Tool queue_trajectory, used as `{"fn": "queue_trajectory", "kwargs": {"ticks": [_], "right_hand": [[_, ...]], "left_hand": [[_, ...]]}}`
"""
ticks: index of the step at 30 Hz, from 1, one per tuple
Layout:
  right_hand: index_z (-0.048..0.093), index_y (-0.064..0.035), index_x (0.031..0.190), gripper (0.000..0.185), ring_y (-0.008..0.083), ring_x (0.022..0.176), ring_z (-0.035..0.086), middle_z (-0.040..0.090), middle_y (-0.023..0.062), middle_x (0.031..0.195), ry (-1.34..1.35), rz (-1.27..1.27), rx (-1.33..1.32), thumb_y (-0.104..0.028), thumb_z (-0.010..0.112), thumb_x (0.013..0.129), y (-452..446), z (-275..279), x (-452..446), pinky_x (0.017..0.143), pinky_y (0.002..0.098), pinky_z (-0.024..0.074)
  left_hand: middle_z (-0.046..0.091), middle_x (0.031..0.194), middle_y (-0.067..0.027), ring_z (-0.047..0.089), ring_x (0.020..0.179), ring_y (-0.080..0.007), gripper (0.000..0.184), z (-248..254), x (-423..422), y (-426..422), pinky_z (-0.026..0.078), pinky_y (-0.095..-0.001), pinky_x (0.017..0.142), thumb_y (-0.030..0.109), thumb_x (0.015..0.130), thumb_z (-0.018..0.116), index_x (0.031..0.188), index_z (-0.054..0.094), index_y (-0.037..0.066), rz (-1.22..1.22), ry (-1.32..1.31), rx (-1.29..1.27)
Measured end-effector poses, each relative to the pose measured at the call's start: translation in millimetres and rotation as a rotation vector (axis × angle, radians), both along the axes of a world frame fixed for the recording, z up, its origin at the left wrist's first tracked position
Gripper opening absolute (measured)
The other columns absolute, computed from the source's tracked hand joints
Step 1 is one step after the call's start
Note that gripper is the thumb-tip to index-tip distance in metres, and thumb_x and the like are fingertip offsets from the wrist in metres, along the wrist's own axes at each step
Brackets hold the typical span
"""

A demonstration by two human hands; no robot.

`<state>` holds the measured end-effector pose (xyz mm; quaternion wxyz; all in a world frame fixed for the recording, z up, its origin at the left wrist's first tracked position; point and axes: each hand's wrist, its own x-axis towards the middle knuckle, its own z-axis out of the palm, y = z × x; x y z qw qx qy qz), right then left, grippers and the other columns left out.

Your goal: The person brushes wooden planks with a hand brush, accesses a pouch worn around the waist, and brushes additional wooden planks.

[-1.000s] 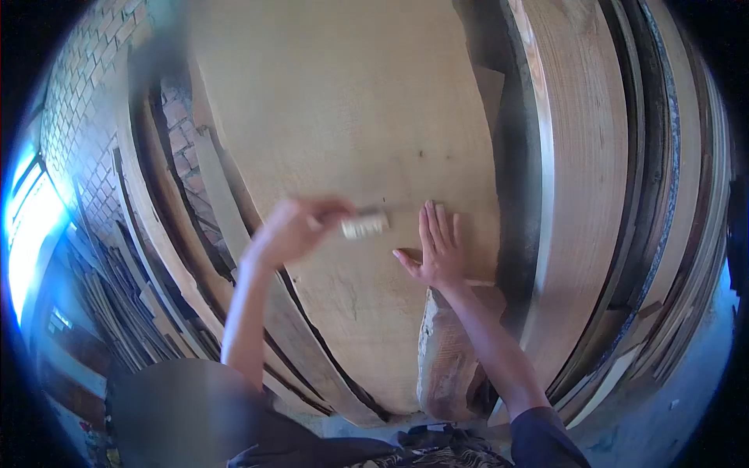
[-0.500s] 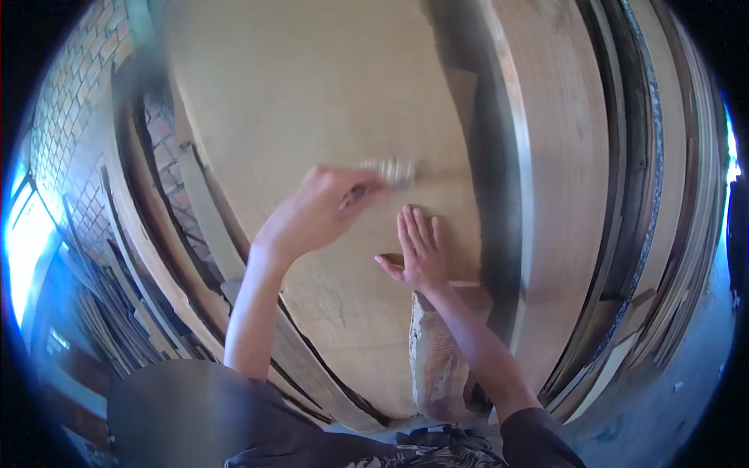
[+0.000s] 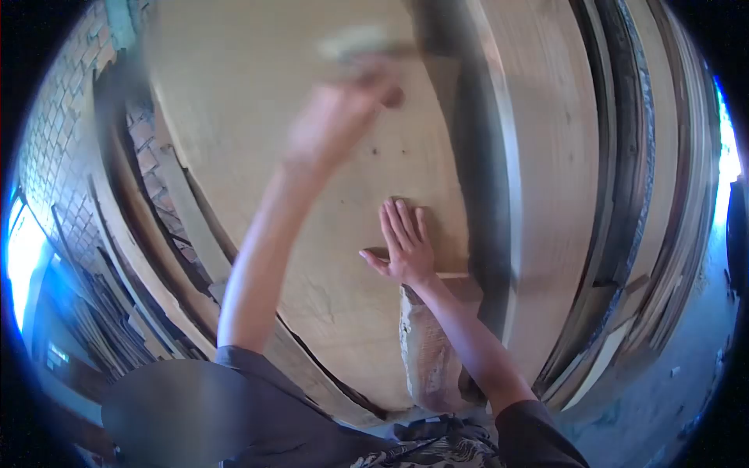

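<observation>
A wide pale wooden slab [image 3: 312, 242] fills the middle of the view. Over its upper part is my left hand [image 3: 339, 117], blurred by motion, with the fingers closed on a light-coloured brush-like tool [image 3: 355, 43]. The tool is smeared too, so its exact shape cannot be made out. My right hand [image 3: 407, 248] lies flat on the slab near its right edge, fingers stretched out, holding nothing. Just below that hand stands a short thick wood block [image 3: 433, 347] with a rough edge.
Long boards [image 3: 550, 179] lean side by side on the right. Narrower planks [image 3: 140, 234] stand at the left, before a brick wall [image 3: 58, 140]. Bluish floor [image 3: 647, 413] shows at the lower right, and a rounded grey shape [image 3: 175, 413] covers the lower left.
My left hand has swept up the slab with the tool, from mid-slab to its upper part. My right hand stays flat on the wood, while the whole view has shifted somewhat.
</observation>
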<state>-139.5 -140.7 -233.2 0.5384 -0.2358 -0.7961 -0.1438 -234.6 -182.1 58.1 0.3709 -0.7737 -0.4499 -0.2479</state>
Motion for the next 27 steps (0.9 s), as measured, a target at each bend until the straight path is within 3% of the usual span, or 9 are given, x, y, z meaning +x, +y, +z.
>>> {"fn": "queue_trajectory", "kwargs": {"ticks": [3,6,9,11,15,18,21,25,27], "right_hand": [[0.051,0.0016,0.149,0.084,0.0307,0.150,0.041,0.049,0.0168,0.157,0.031,0.048,0.009,-0.060,0.062,0.094,4.2,-4.1,-6.3,0.125,0.0548,0.0232],[0.051,0.0009,0.149,0.082,0.0283,0.150,0.040,0.048,0.0153,0.158,0.044,0.082,-0.018,-0.060,0.060,0.095,11.7,-26.5,-10.1,0.125,0.0539,0.0243],[0.051,0.0006,0.149,0.085,0.0318,0.149,0.042,0.049,0.0173,0.157,0.012,0.016,-0.013,-0.060,0.064,0.092,-0.2,0.1,0.0,0.124,0.0548,0.0247],[0.050,0.0019,0.150,0.086,0.0308,0.150,0.040,0.049,0.0163,0.157,0.019,0.026,-0.017,-0.061,0.064,0.092,0.9,0.3,-2.1,0.125,0.0552,0.0227],[0.049,0.0024,0.150,0.086,0.0306,0.151,0.040,0.049,0.0159,0.158,0.028,0.035,-0.014,-0.061,0.063,0.093,1.9,-3.2,-3.1,0.125,0.0561,0.0211],[0.050,0.0023,0.150,0.086,0.0305,0.151,0.040,0.049,0.0158,0.158,0.025,0.028,-0.010,-0.061,0.063,0.092,2.2,-1.8,-3.5,0.125,0.0560,0.0213],[0.050,0.0021,0.150,0.087,0.0305,0.151,0.040,0.049,0.0158,0.158,0.019,0.018,-0.009,-0.061,0.062,0.092,2.5,-1.6,-3.2,0.125,0.0561,0.0214],[0.049,0.0021,0.151,0.088,0.0307,0.151,0.039,0.049,0.0159,0.158,0.019,0.031,-0.013,-0.062,0.062,0.092,4.4,-2.4,-3.8,0.125,0.0569,0.0216],[0.048,0.0019,0.151,0.087,0.0299,0.151,0.039,0.047,0.0155,0.158,0.024,0.034,-0.030,-0.061,0.062,0.093,2.0,-4.5,-3.5,0.126,0.0560,0.0214]], "left_hand": [[0.075,0.106,-0.0151,0.073,0.088,-0.0357,0.033,-43.1,42.4,-23.3,0.062,-0.0409,0.078,0.000,0.085,0.065,0.116,0.070,0.009,-0.098,-0.030,-0.255],[0.075,0.102,-0.0155,0.075,0.083,-0.0287,0.023,-72.2,55.7,-26.3,0.062,-0.0383,0.074,0.007,0.093,0.065,0.115,0.071,0.007,-0.267,-0.152,-0.552],[0.077,0.101,-0.0118,0.075,0.083,-0.0167,0.018,-31.8,34.2,-21.6,0.061,-0.0336,0.071,0.015,0.100,0.066,0.114,0.073,0.007,-0.230,-0.320,-0.619],[0.078,0.100,-0.0071,0.071,0.085,-0.0093,0.019,5.2,11.5,-20.0,0.060,-0.0306,0.071,0.019,0.101,0.069,0.113,0.074,0.006,-0.093,-0.459,-0.413],[0.079,0.106,-0.0052,0.073,0.075,-0.0121,0.020,57.6,-32.4,-39.0,0.060,-0.0276,0.067,0.015,0.101,0.067,0.117,0.075,0.006,-0.064,-0.377,0.229],[0.079,0.111,-0.0053,0.073,0.073,-0.0125,0.019,51.1,-80.0,-48.0,0.059,-0.0252,0.066,0.010,0.101,0.066,0.117,0.076,0.007,0.192,-0.160,0.324],[0.079,0.112,-0.0063,0.072,0.073,-0.0103,0.020,0.3,-68.7,-56.3,0.059,-0.0253,0.066,0.007,0.099,0.067,0.116,0.077,0.008,0.084,-0.137,0.139],[0.076,0.087,-0.0096,0.067,0.065,-0.0161,0.018,-35.4,-26.9,-98.8,0.056,-0.0340,0.063,0.013,0.096,0.072,0.112,0.075,0.006,0.092,-0.608,-0.506],[0.077,0.091,-0.0068,0.067,0.069,-0.0114,0.015,-62.5,-39.4,-104.3,0.058,-0.0302,0.062,0.010,0.099,0.069,0.111,0.075,0.003,0.117,-0.602,-0.761]]}}
